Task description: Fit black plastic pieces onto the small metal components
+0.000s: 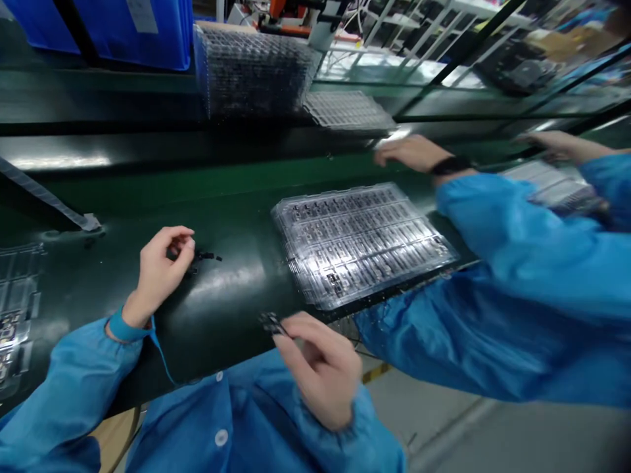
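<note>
My right hand (323, 368) is in front of my body at the near edge of the bench, thumb and fingers pinched on a small dark electronic part (270, 323), blurred by motion. On the left, my left hand (165, 266) is low over the green surface with its fingers curled in; what they hold, if anything, is hidden. Several small black pieces (210, 256) lie just beyond its fingertips. To the right of both hands, a stack of clear plastic trays (367, 240) has rows of small dark parts in its pockets.
A co-worker's hand (414, 154) with a dark wristband reaches in beyond the tray stack. Another tray (14, 295) with parts stands at far left, near a wrapped post (44, 197). Behind are stacked clear trays (254, 72), a flat tray (348, 110) and a blue bin (138, 33).
</note>
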Demonstrator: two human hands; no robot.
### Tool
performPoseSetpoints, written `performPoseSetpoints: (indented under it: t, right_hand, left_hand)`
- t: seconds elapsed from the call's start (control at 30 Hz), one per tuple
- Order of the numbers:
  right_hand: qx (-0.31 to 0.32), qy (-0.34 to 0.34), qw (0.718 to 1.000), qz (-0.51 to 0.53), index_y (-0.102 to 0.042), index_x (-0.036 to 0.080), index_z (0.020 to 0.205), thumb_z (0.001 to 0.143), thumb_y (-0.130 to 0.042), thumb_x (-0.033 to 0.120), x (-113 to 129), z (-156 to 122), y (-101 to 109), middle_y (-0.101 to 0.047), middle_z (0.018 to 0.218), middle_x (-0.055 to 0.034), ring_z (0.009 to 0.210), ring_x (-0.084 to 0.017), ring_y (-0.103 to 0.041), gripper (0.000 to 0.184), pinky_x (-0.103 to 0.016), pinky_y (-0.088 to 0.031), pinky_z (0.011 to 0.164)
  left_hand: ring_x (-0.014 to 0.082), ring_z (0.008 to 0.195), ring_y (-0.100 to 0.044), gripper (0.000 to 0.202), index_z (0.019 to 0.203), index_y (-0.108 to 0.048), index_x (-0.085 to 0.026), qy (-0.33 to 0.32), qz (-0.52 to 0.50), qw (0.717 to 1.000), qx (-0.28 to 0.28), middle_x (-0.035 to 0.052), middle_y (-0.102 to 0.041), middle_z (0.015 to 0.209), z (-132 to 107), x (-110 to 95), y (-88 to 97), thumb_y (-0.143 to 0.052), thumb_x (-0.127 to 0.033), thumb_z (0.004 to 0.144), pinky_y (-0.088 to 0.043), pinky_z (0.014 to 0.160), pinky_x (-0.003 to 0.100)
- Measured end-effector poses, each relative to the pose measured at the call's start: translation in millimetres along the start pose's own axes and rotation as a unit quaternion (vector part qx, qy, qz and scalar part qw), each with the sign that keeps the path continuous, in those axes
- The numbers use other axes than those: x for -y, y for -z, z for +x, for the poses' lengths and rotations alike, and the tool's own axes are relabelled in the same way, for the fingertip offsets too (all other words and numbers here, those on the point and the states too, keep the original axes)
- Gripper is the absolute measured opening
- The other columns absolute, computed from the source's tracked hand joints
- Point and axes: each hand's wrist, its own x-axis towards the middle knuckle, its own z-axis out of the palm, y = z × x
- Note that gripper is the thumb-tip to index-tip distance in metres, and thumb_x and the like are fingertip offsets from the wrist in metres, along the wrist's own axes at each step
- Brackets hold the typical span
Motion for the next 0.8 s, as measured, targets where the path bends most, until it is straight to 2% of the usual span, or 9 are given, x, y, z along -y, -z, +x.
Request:
performPoseSetpoints:
  t: [0.07,0.1,0.13,0.2,0.27,0.37,0.43,0.57,0.8]
  right_hand:
    - [-0.050,0.007,0.997,-0.059,-0.073,0.022,0.084,0.080,-0.073,0.015,-0.5,-17.5,33.0,-0.072,0.077,-0.0021,0.068,-0.017,-0.068,0.009,-0.028,-0.054,0.062]
    - [-0.096,-0.003,0.990,-0.105,-0.074,0.022,0.083,0.079,-0.075,0.018,-3.9,-23.2,49.5,-0.073,0.077,-0.0028,0.068,-0.018,-0.068,0.007,-0.028,-0.054,0.062]
    - [-0.145,-0.026,0.977,-0.154,-0.074,0.021,0.081,0.077,-0.078,0.021,-9.1,-26.2,65.6,-0.073,0.077,-0.0034,0.067,-0.019,-0.067,0.005,-0.028,-0.053,0.061]
    - [-0.222,-0.096,0.944,-0.226,-0.075,0.019,0.079,0.075,-0.081,0.032,-23.6,-23.6,95.1,-0.072,0.073,-0.0043,0.062,-0.019,-0.064,0.015,-0.029,-0.051,0.058]
    - [-0.221,-0.164,0.929,-0.247,-0.075,0.018,0.080,0.075,-0.079,0.043,-41.3,-11.4,118.5,-0.070,0.067,-0.0041,0.058,-0.019,-0.061,0.026,-0.030,-0.048,0.056]
    - [-0.131,-0.217,0.937,-0.239,-0.075,0.016,0.079,0.075,-0.074,0.052,-67.9,12.4,139.5,-0.069,0.063,-0.0044,0.057,-0.019,-0.060,0.036,-0.031,-0.047,0.057]
    - [-0.082,-0.223,0.941,-0.239,-0.075,0.016,0.077,0.075,-0.072,0.054,-82.2,24.3,145.4,-0.070,0.065,-0.0052,0.060,-0.020,-0.062,0.039,-0.032,-0.048,0.060]
    - [-0.036,-0.227,0.939,-0.254,-0.073,0.016,0.073,0.075,-0.067,0.055,-96.3,34.3,144.2,-0.072,0.068,-0.0065,0.066,-0.022,-0.066,0.039,-0.033,-0.049,0.066]
    - [0.017,-0.226,0.931,-0.286,-0.073,0.018,0.072,0.078,-0.061,0.053,-93.5,45.2,132.8,-0.071,0.066,-0.0049,0.063,-0.021,-0.064,0.038,-0.031,-0.045,0.064]
  left_hand:
    - [0.0154,0.081,-0.063,0.014,0.100,-0.065,-0.020,-0.080,0.015,0.992,0.093,0.0026,-0.067,0.090,-6.2,-36.9,-7.6,-0.056,-0.025,0.091,-0.051,0.075,0.029]
    - [0.0169,0.087,-0.064,0.014,0.100,-0.066,-0.020,-0.124,0.021,0.980,0.151,0.0035,-0.069,0.094,-10.3,-56.3,-15.9,-0.055,-0.024,0.092,-0.051,0.080,0.031]
    - [0.0181,0.091,-0.064,0.014,0.100,-0.065,-0.020,-0.176,0.022,0.964,0.200,0.0044,-0.070,0.097,-15.1,-75.1,-27.1,-0.054,-0.025,0.093,-0.050,0.083,0.032]
    - [0.0214,0.098,-0.063,0.019,0.107,-0.065,-0.019,-0.259,0.050,0.918,0.296,0.0068,-0.069,0.107,-25.4,-107.6,-56.0,-0.055,-0.030,0.094,-0.049,0.085,0.035]
    - [0.0252,0.105,-0.060,0.031,0.113,-0.063,-0.016,-0.310,0.085,0.884,0.340,0.0105,-0.066,0.116,-35.0,-130.0,-87.7,-0.060,-0.038,0.091,-0.048,0.085,0.037]
    - [0.0306,0.116,-0.055,0.046,0.122,-0.059,-0.013,-0.345,0.137,0.866,0.336,0.0141,-0.060,0.127,-44.6,-144.5,-124.1,-0.062,-0.045,0.089,-0.044,0.092,0.041]
    - [0.0324,0.120,-0.051,0.049,0.125,-0.057,-0.012,-0.349,0.166,0.865,0.321,0.0149,-0.058,0.131,-47.3,-146.4,-136.0,-0.060,-0.047,0.091,-0.041,0.096,0.043]
    - [0.0322,0.119,-0.051,0.046,0.124,-0.057,-0.012,-0.350,0.202,0.860,0.313,0.0153,-0.059,0.130,-46.4,-145.7,-139.3,-0.056,-0.046,0.093,-0.039,0.099,0.044]
    - [0.0301,0.118,-0.052,0.040,0.124,-0.057,-0.013,-0.357,0.206,0.857,0.310,0.0145,-0.059,0.127,-43.1,-142.5,-139.3,-0.054,-0.039,0.094,-0.041,0.097,0.042]
